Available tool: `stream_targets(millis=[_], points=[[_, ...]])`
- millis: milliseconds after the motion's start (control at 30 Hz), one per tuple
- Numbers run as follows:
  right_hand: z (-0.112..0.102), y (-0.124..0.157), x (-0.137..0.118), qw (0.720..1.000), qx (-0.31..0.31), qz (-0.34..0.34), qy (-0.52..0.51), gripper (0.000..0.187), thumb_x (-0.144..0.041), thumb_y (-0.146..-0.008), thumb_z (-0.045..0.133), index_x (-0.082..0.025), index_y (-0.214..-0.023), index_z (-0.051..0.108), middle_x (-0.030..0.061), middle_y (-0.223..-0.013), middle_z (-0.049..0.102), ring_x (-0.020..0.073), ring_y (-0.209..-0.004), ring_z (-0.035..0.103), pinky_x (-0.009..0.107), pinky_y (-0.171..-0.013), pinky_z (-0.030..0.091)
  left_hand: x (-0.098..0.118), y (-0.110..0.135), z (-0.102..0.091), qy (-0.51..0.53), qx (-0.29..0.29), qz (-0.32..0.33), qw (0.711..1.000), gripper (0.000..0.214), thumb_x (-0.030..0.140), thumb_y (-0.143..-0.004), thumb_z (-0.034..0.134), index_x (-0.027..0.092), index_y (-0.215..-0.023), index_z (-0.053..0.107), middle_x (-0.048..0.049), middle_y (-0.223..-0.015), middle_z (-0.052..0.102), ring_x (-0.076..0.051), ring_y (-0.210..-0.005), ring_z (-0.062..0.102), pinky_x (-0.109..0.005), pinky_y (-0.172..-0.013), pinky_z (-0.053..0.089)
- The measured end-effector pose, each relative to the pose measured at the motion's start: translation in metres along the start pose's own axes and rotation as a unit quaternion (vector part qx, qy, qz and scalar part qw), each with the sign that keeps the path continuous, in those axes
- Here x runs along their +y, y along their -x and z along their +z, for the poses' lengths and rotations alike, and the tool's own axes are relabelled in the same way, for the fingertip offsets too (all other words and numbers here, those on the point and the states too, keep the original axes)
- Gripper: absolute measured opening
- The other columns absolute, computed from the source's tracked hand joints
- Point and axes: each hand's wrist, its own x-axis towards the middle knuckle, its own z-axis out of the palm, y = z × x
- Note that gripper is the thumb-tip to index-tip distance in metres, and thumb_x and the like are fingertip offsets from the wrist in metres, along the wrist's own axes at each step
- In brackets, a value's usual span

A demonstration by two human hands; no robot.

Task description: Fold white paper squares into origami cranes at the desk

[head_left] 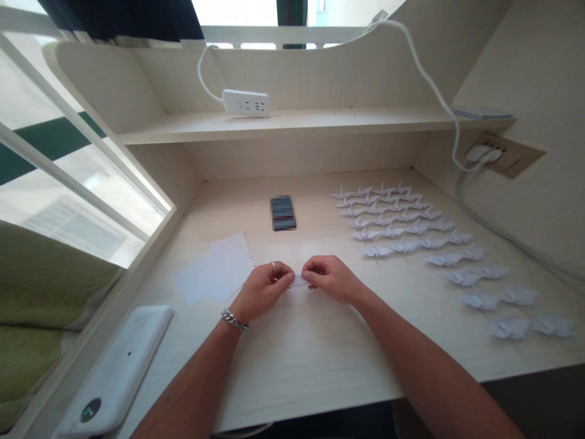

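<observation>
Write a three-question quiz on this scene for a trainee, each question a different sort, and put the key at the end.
1. True or false: the power strip rests on the shelf above the desk.
2. Multiple choice: where are the rows of paper cranes? A) on the shelf; B) on the desk, left of both hands; C) on the desk, mostly to the right.
3. Short answer: what do the left hand and the right hand both hold in their grip?

Key: 1. True. 2. C. 3. A small piece of white paper.
</observation>
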Motion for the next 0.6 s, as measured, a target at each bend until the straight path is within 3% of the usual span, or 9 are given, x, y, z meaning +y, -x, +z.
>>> stream_targets(millis=[133, 300, 433, 600], points=[[-0.002, 0.002, -0.005, 0.999, 0.000, -0.010, 0.042, 0.012, -0.025, -0.079, 0.058, -0.017, -0.075, 0.065, -0.0001, -0.067, 0.062, 0.0116, -0.062, 0.054, 0.022, -0.056, 0.041, -0.003, -0.001, 0.000, 0.059, 0.029, -0.029, 0.997, 0.023, 0.038, -0.084, 0.057, 0.016, -0.080, 0.063, -0.0017, -0.072, 0.065, -0.015, -0.065, 0.064, -0.026, -0.062, 0.050], [0.003, 0.004, -0.012, 0.999, 0.002, -0.022, 0.041, 0.014, -0.028, -0.081, 0.058, -0.017, -0.078, 0.066, -0.0002, -0.070, 0.063, 0.0116, -0.065, 0.054, 0.022, -0.059, 0.040, -0.004, -0.001, 0.003, 0.062, 0.055, -0.024, 0.996, 0.022, 0.037, -0.082, 0.061, 0.015, -0.082, 0.065, -0.0016, -0.068, 0.066, -0.015, -0.064, 0.065, -0.026, -0.063, 0.051], [0.010, 0.001, -0.010, 0.997, 0.078, -0.026, -0.014, 0.017, -0.031, -0.084, 0.057, -0.017, -0.076, 0.062, -0.0004, -0.070, 0.061, 0.0118, -0.064, 0.053, 0.023, -0.059, 0.041, -0.006, -0.002, 0.007, 0.161, 0.110, -0.037, 0.980, 0.030, 0.038, -0.077, 0.068, 0.014, -0.094, 0.063, -0.0027, -0.073, 0.069, -0.016, -0.067, 0.067, -0.029, -0.066, 0.054], [0.016, -0.003, -0.005, 0.987, 0.135, -0.031, -0.081, 0.020, -0.035, -0.083, 0.060, -0.016, -0.081, 0.065, 0.0019, -0.074, 0.065, 0.0140, -0.069, 0.057, 0.025, -0.062, 0.045, -0.007, -0.003, 0.013, 0.145, 0.082, -0.034, 0.985, 0.024, 0.036, -0.075, 0.071, 0.014, -0.082, 0.067, -0.0058, -0.079, 0.072, -0.016, -0.073, 0.067, -0.027, -0.069, 0.054]])
